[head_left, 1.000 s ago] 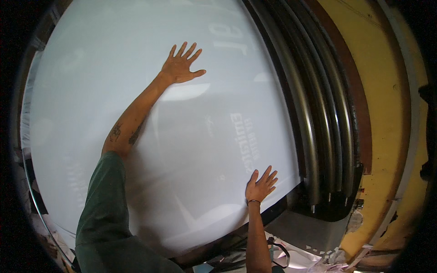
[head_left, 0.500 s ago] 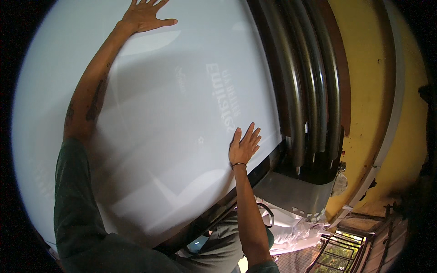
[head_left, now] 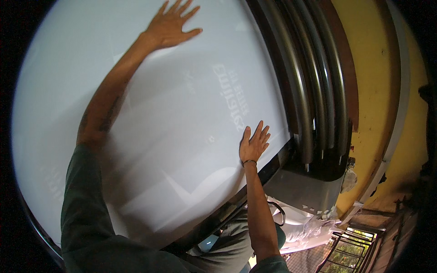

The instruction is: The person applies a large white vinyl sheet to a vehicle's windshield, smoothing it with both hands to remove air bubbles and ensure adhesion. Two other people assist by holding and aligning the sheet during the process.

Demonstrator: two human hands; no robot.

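Observation:
A large white sheet (head_left: 150,168) with faint mirrored print and pale shapes showing on it spreads out beneath both my arms. My left hand (head_left: 170,27) lies at the far part of the sheet, fingers spread, holding nothing. Flat against the sheet's right side, close to its edge, rests my right hand (head_left: 255,144) with its fingers stretched out. A thin dark band circles that wrist. Neither hand grips the sheet.
Several dark metallic rollers (head_left: 298,82) run along the sheet's right side. A grey panel (head_left: 304,185) sits at their near end, with crumpled pale material (head_left: 300,230) below it. Beyond stands a yellow wall (head_left: 368,91). A metal grille (head_left: 350,250) is at the lower right.
My left hand has slid a little to the right and nearer over the sheet. My right hand stays at about the same spot on it. The whole view has shifted slightly.

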